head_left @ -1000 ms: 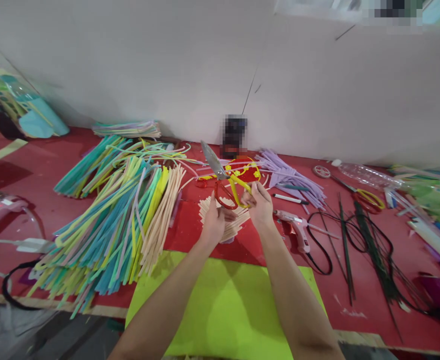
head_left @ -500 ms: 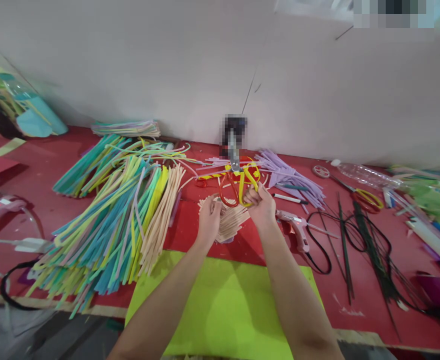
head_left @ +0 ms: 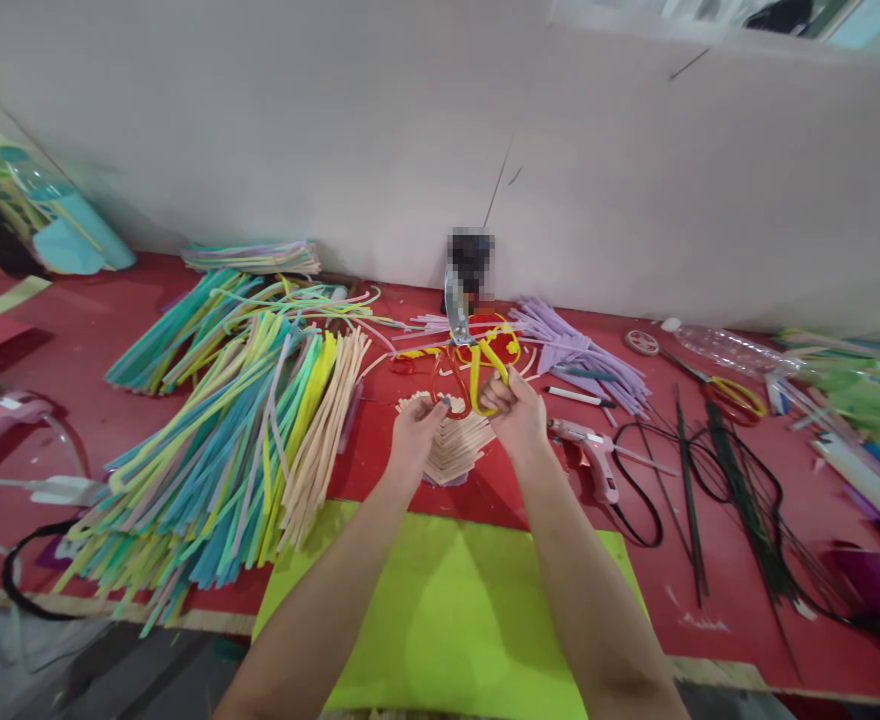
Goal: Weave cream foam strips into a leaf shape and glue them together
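In the head view a pair of scissors points away from me, its metal blades toward the wall. One handle loop is yellow, the other red. My right hand is closed around the yellow loop. My left hand is closed, thumb and fingertips pinched together at the lower edge of the red loop. Whatever those left fingers hold is too small or hidden to make out. Beneath both hands lies a fan of cream-coloured pipe cleaners bent into a V pattern.
Left of my hands lies a large heap of coloured pipe cleaners. Purple pipe cleaners are at the back right. To the right are a pink glue gun, a marker, other scissors and dark wires. A lime-green sheet lies in front.
The scissors' blades have swung slightly left, and the red loop has shifted left with them. My left hand stays pinched beside the red loop; my right hand still grips the yellow one.
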Demonstrator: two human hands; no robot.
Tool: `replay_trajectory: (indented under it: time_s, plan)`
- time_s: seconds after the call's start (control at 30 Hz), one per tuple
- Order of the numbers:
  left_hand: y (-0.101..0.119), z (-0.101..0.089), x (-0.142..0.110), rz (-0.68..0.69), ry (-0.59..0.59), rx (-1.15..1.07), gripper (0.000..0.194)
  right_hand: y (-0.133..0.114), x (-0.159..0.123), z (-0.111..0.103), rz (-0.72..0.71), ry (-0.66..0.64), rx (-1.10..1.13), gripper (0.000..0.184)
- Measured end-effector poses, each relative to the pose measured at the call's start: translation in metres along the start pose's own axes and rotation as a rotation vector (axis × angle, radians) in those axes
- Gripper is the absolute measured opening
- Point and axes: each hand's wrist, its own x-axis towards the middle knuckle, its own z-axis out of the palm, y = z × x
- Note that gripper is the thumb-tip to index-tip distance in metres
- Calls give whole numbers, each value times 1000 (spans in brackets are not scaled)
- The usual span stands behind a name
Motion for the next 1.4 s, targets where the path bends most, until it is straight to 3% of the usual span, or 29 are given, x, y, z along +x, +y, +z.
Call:
replay_trajectory:
  time_s: [0.57, 0.87, 1.17, 1.4]
  plan:
    - [-4, 4, 1, -98, 10, -94, 22, 3, -3, 4, 19, -46, 18, 22]
    - [-5, 2, 5, -58, 8, -204, 34, 5, -5, 8, 49, -35, 34, 29]
    - [-4, 3, 1, 2, -44, -162, 25, -1, -4, 9, 24, 28, 21, 29]
    - [-1, -1, 4, 62, 5, -151, 29, -4, -4, 6, -3, 29, 31, 25]
